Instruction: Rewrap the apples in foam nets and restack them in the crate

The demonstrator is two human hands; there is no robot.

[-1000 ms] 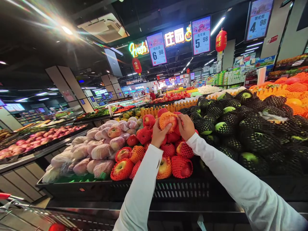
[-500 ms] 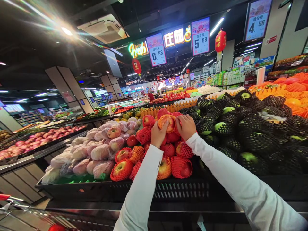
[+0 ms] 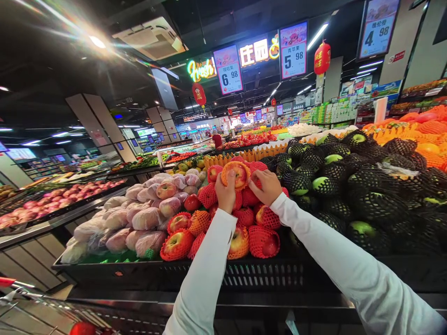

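Apple [image 3: 240, 175], reddish, orange foam net [image 3: 229, 166], left hand [image 3: 226, 192] clasping, right hand [image 3: 268, 187] beside, grip unclear

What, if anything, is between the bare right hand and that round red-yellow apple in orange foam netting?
Nothing visible: the right hand is close beside the apple, which the left hand holds. I can't tell whether they touch.

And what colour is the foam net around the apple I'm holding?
The foam net is orange, showing best in the head view.
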